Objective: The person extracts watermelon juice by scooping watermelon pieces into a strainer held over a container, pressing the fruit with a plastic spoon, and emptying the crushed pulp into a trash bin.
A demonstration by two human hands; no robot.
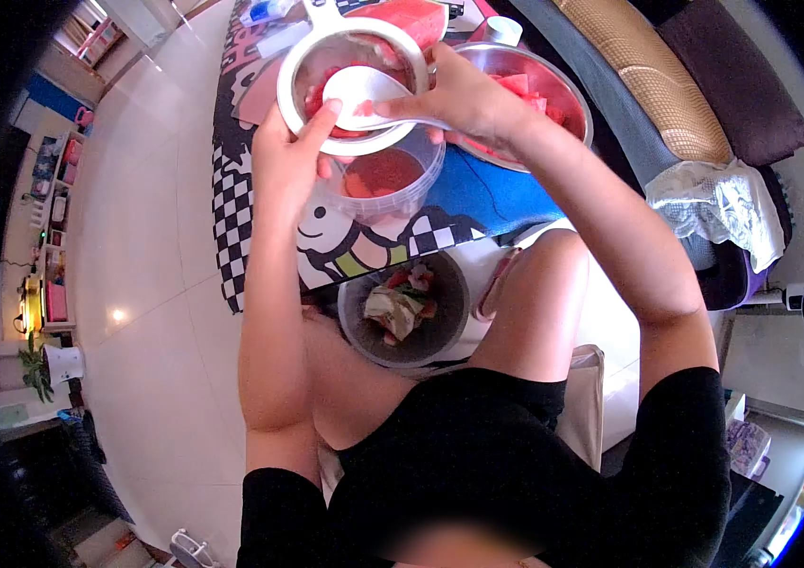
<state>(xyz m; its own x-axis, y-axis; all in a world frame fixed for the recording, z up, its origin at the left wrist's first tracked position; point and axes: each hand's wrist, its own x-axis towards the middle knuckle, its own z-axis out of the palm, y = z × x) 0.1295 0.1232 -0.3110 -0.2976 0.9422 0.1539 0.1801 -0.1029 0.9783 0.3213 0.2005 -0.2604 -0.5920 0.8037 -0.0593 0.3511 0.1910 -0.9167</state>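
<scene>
A white-rimmed strainer (418,66) is tilted over a clear plastic tub (402,204) that holds red juice (383,175). Red fruit pulp (315,95) clings to the mesh. My left hand (290,156) grips the strainer's near left rim, its thumb close to a white spoon (357,87). The spoon's bowl lies inside the strainer, partly covered by fingers. My right hand (464,99) is closed around the spoon's handle near the strainer's right rim; some of its fingers are hidden. Beside it stands a metal bowl (580,99) of cut watermelon pieces (535,99).
A large watermelon wedge (421,21) lies behind the strainer on the patterned table cover (326,232). Below the table edge, between my legs, a grey bin (350,317) holds scraps. A sofa (629,123) runs along the right, and a white cup (502,30) stands behind the bowl.
</scene>
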